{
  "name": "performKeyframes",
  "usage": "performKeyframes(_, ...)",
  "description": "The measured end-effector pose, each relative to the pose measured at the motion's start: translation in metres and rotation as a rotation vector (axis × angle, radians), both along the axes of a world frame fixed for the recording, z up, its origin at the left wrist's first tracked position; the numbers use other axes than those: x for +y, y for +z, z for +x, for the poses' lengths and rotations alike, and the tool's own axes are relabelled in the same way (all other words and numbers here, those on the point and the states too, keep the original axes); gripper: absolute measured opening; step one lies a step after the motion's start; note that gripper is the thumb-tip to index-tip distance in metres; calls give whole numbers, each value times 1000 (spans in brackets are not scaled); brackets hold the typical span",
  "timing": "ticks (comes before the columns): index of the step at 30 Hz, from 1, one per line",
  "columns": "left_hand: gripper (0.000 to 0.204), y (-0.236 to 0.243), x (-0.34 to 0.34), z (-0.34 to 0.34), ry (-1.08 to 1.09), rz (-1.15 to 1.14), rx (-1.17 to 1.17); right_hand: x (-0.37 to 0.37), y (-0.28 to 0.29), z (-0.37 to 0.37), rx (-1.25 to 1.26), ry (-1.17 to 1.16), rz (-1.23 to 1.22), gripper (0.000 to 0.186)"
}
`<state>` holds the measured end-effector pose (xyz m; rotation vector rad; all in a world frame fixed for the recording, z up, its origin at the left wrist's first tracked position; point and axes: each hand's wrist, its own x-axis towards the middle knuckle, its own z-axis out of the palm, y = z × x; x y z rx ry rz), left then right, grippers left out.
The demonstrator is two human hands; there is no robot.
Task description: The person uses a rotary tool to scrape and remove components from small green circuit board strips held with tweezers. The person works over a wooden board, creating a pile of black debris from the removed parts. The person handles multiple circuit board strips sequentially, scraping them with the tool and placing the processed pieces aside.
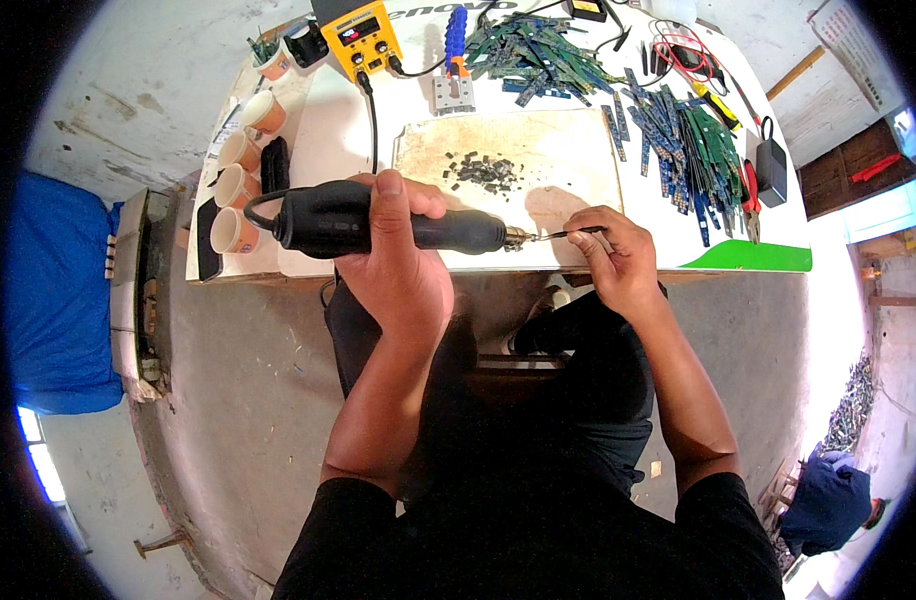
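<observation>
My left hand (pixel 403 255) is wrapped around the black handle of a hot-air gun (pixel 328 218), which lies level with its metal nozzle (pixel 516 237) facing right. Between the fingertips of my right hand (pixel 623 260) is a pair of tweezers (pixel 584 231); their thin tips reach left to the nozzle, and whether they touch it or pinch anything I cannot tell. Both hands are over the table's near edge. Behind them, small black chips (pixel 488 172) lie scattered in a pile on a worn tan board (pixel 578 135).
A yellow control station (pixel 358 35) stands at the back left, its cable running forward. Paper cups (pixel 235 232) line the left edge. Circuit-board strips lie in a far heap (pixel 538 60) and a right heap (pixel 688 150). Red-handled pliers (pixel 750 200) and a black adapter (pixel 771 165) sit right.
</observation>
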<state>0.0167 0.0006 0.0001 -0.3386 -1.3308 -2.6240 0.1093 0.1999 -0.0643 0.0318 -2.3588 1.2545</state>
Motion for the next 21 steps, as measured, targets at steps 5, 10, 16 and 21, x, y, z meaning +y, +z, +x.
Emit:
performKeyframes(5, 14, 0, 1, 0, 13, -12, -4, 2, -1, -1, 20, 7, 7, 7)
performKeyframes(10, 14, -2, -1, 0, 12, -6, -3, 1, 1, -1, 6, 14, 12, 7)
performKeyframes(16, 12, -3, -1, -1, 13, -9, 19, 0, 3, 0, -4, 9, 7, 8)
performKeyframes(21, 12, -3, -1, 0, 27, -13, 2, 2, 2, -2, 35, 24, 53, 8)
